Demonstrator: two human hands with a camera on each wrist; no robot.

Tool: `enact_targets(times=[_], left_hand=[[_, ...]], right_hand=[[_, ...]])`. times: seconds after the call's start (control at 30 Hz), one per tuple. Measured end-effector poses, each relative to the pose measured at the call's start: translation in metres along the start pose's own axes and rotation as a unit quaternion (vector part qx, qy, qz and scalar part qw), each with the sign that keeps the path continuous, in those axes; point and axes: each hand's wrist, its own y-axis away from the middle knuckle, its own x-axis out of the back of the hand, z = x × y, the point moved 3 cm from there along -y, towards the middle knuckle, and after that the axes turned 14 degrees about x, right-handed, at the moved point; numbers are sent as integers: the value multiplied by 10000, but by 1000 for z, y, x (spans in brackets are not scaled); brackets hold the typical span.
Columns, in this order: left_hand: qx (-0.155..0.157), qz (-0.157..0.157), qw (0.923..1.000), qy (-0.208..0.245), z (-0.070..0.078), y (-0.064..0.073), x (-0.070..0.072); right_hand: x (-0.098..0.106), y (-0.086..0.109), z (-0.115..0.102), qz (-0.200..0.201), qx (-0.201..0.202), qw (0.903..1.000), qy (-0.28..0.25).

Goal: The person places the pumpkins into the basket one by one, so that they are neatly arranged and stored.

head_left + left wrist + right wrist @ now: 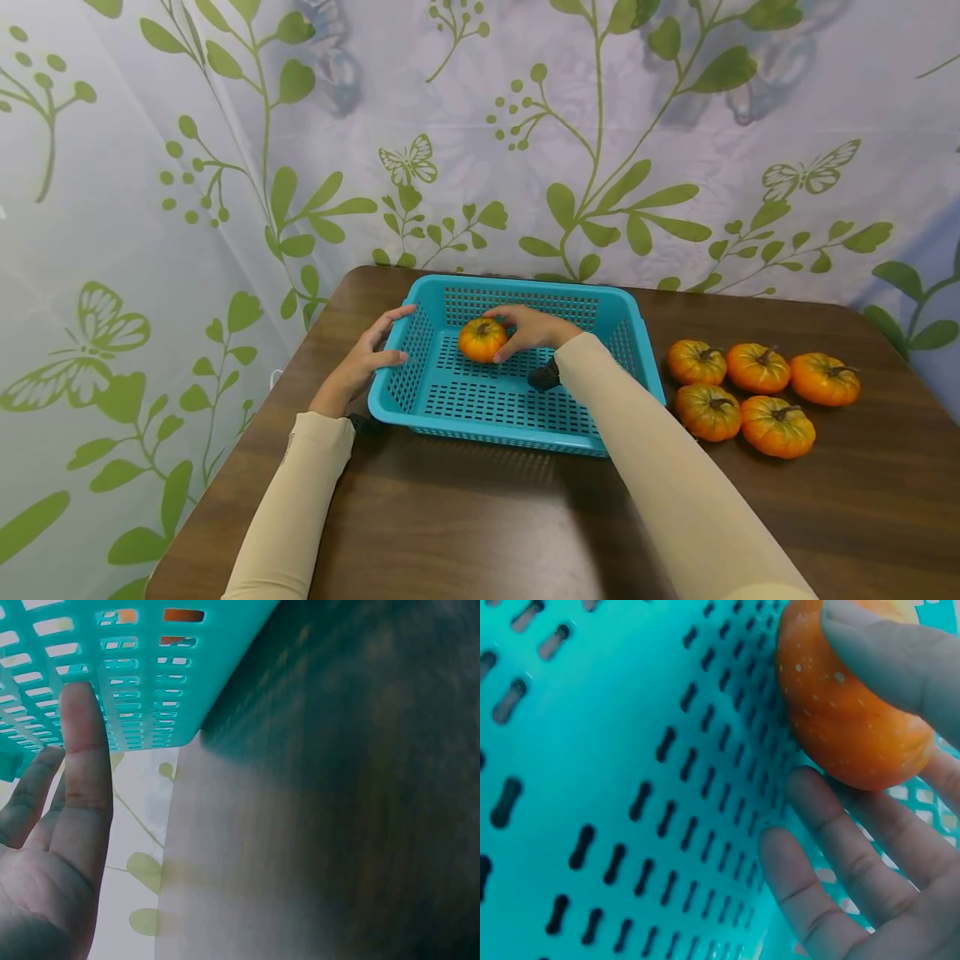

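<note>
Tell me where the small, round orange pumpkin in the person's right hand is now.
In the head view, the pumpkin is inside the rectangular turquoise plastic basket, left of its middle, held by the right hand.

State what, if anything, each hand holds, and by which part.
The right hand grips a round, ribbed orange pumpkin by its sides. The left hand only rests against the left end of the turquoise perforated plastic basket.
</note>
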Motion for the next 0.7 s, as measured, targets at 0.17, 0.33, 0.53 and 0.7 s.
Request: enact_targets(times=[0.17,0.33,0.53,0.7], left_hand=[[51,-2,10000,25,1,1,0],[-2,-22,10000,46,1,0,1],[-47,-12,10000,40,0,0,2],[20,4,10000,59,0,0,2]], right_hand=[[-6,-5,-2,-32,-8,9986,525],[-12,-9,-5,-1,9,9979,645],[-17,-17,-8,34,17,9969,782],[-19,-22,-7,118,-88,9979,636]])
